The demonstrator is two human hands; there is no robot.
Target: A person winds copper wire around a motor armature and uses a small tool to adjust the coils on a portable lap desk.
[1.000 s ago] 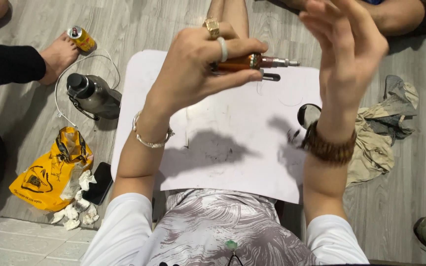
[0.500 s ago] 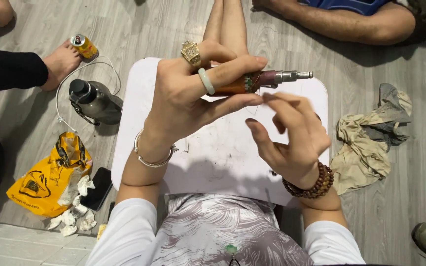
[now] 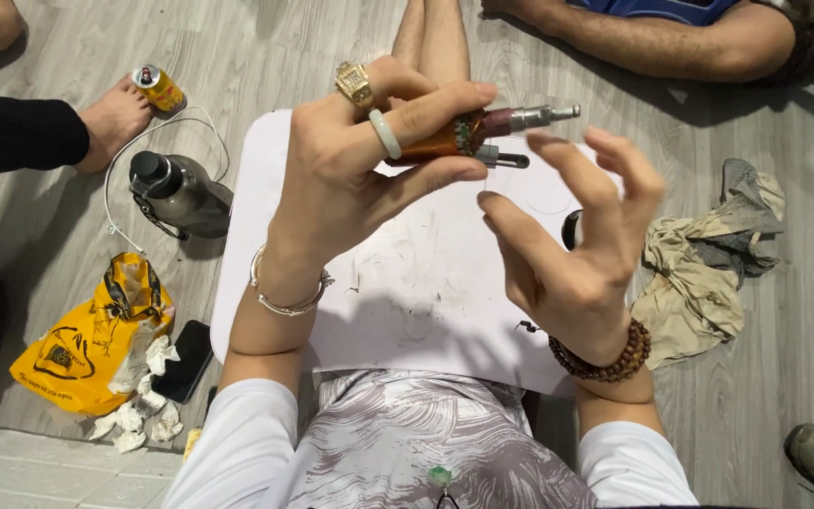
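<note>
On the far left of the grey plank floor (image 3: 266, 57), a yellow crumpled plastic bag (image 3: 82, 344) is lying with white crumpled tissues (image 3: 148, 396) and a flat black phone (image 3: 186, 358) just beside it. Above these, a dark squat bottle with a black cap (image 3: 181, 193) is lying on its side inside a loop of white cord (image 3: 110, 198), and a small yellow drink can (image 3: 157, 88) is standing near another person's bare foot (image 3: 115, 118).

I am holding my left hand (image 3: 350, 179) raised over the white rounded board (image 3: 407, 283) resting on my lap. Its fingers and thumb are closing firmly around a slim amber-and-dark cylindrical tool with a silver metal tip (image 3: 482, 132), which is lying level and pointing right, above the board's far edge.

My right hand (image 3: 572, 254) is hovering just right of the tool's tip, fingers spread and curled, gripping nothing; the fingertips are near the tool but apart from it. A bead bracelet is circling that wrist.

Further right, a crumpled beige-and-grey rag (image 3: 708, 254) is lying on the floor.
</note>
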